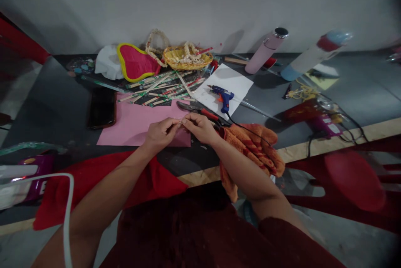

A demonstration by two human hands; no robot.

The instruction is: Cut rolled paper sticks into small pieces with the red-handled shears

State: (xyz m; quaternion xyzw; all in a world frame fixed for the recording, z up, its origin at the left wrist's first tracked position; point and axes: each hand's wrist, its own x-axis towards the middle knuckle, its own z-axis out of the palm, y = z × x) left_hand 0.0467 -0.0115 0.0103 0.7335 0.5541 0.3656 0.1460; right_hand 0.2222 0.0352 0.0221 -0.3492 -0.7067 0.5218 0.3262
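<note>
My left hand (pixel 161 133) and my right hand (pixel 200 128) meet over the right part of a pink sheet (pixel 131 113). Both are closed, thumbs and fingertips pinched together on something too small to make out. Just beyond my right hand lie pliers or cutters with red handles (pixel 208 113). A blue glue gun (pixel 224 97) rests on a white sheet (pixel 241 82) farther back. Several wrapped chopsticks (pixel 156 92) are scattered behind the pink sheet.
A phone (pixel 102 108) lies at the left. Behind are a red heart-shaped piece (pixel 138 63) with yellow edging, a yellow basket (pixel 184 66) and a pink flask (pixel 263 55). An orange towel (pixel 250 145) hangs over the front edge; red cloth (pixel 109 176) lies nearer me.
</note>
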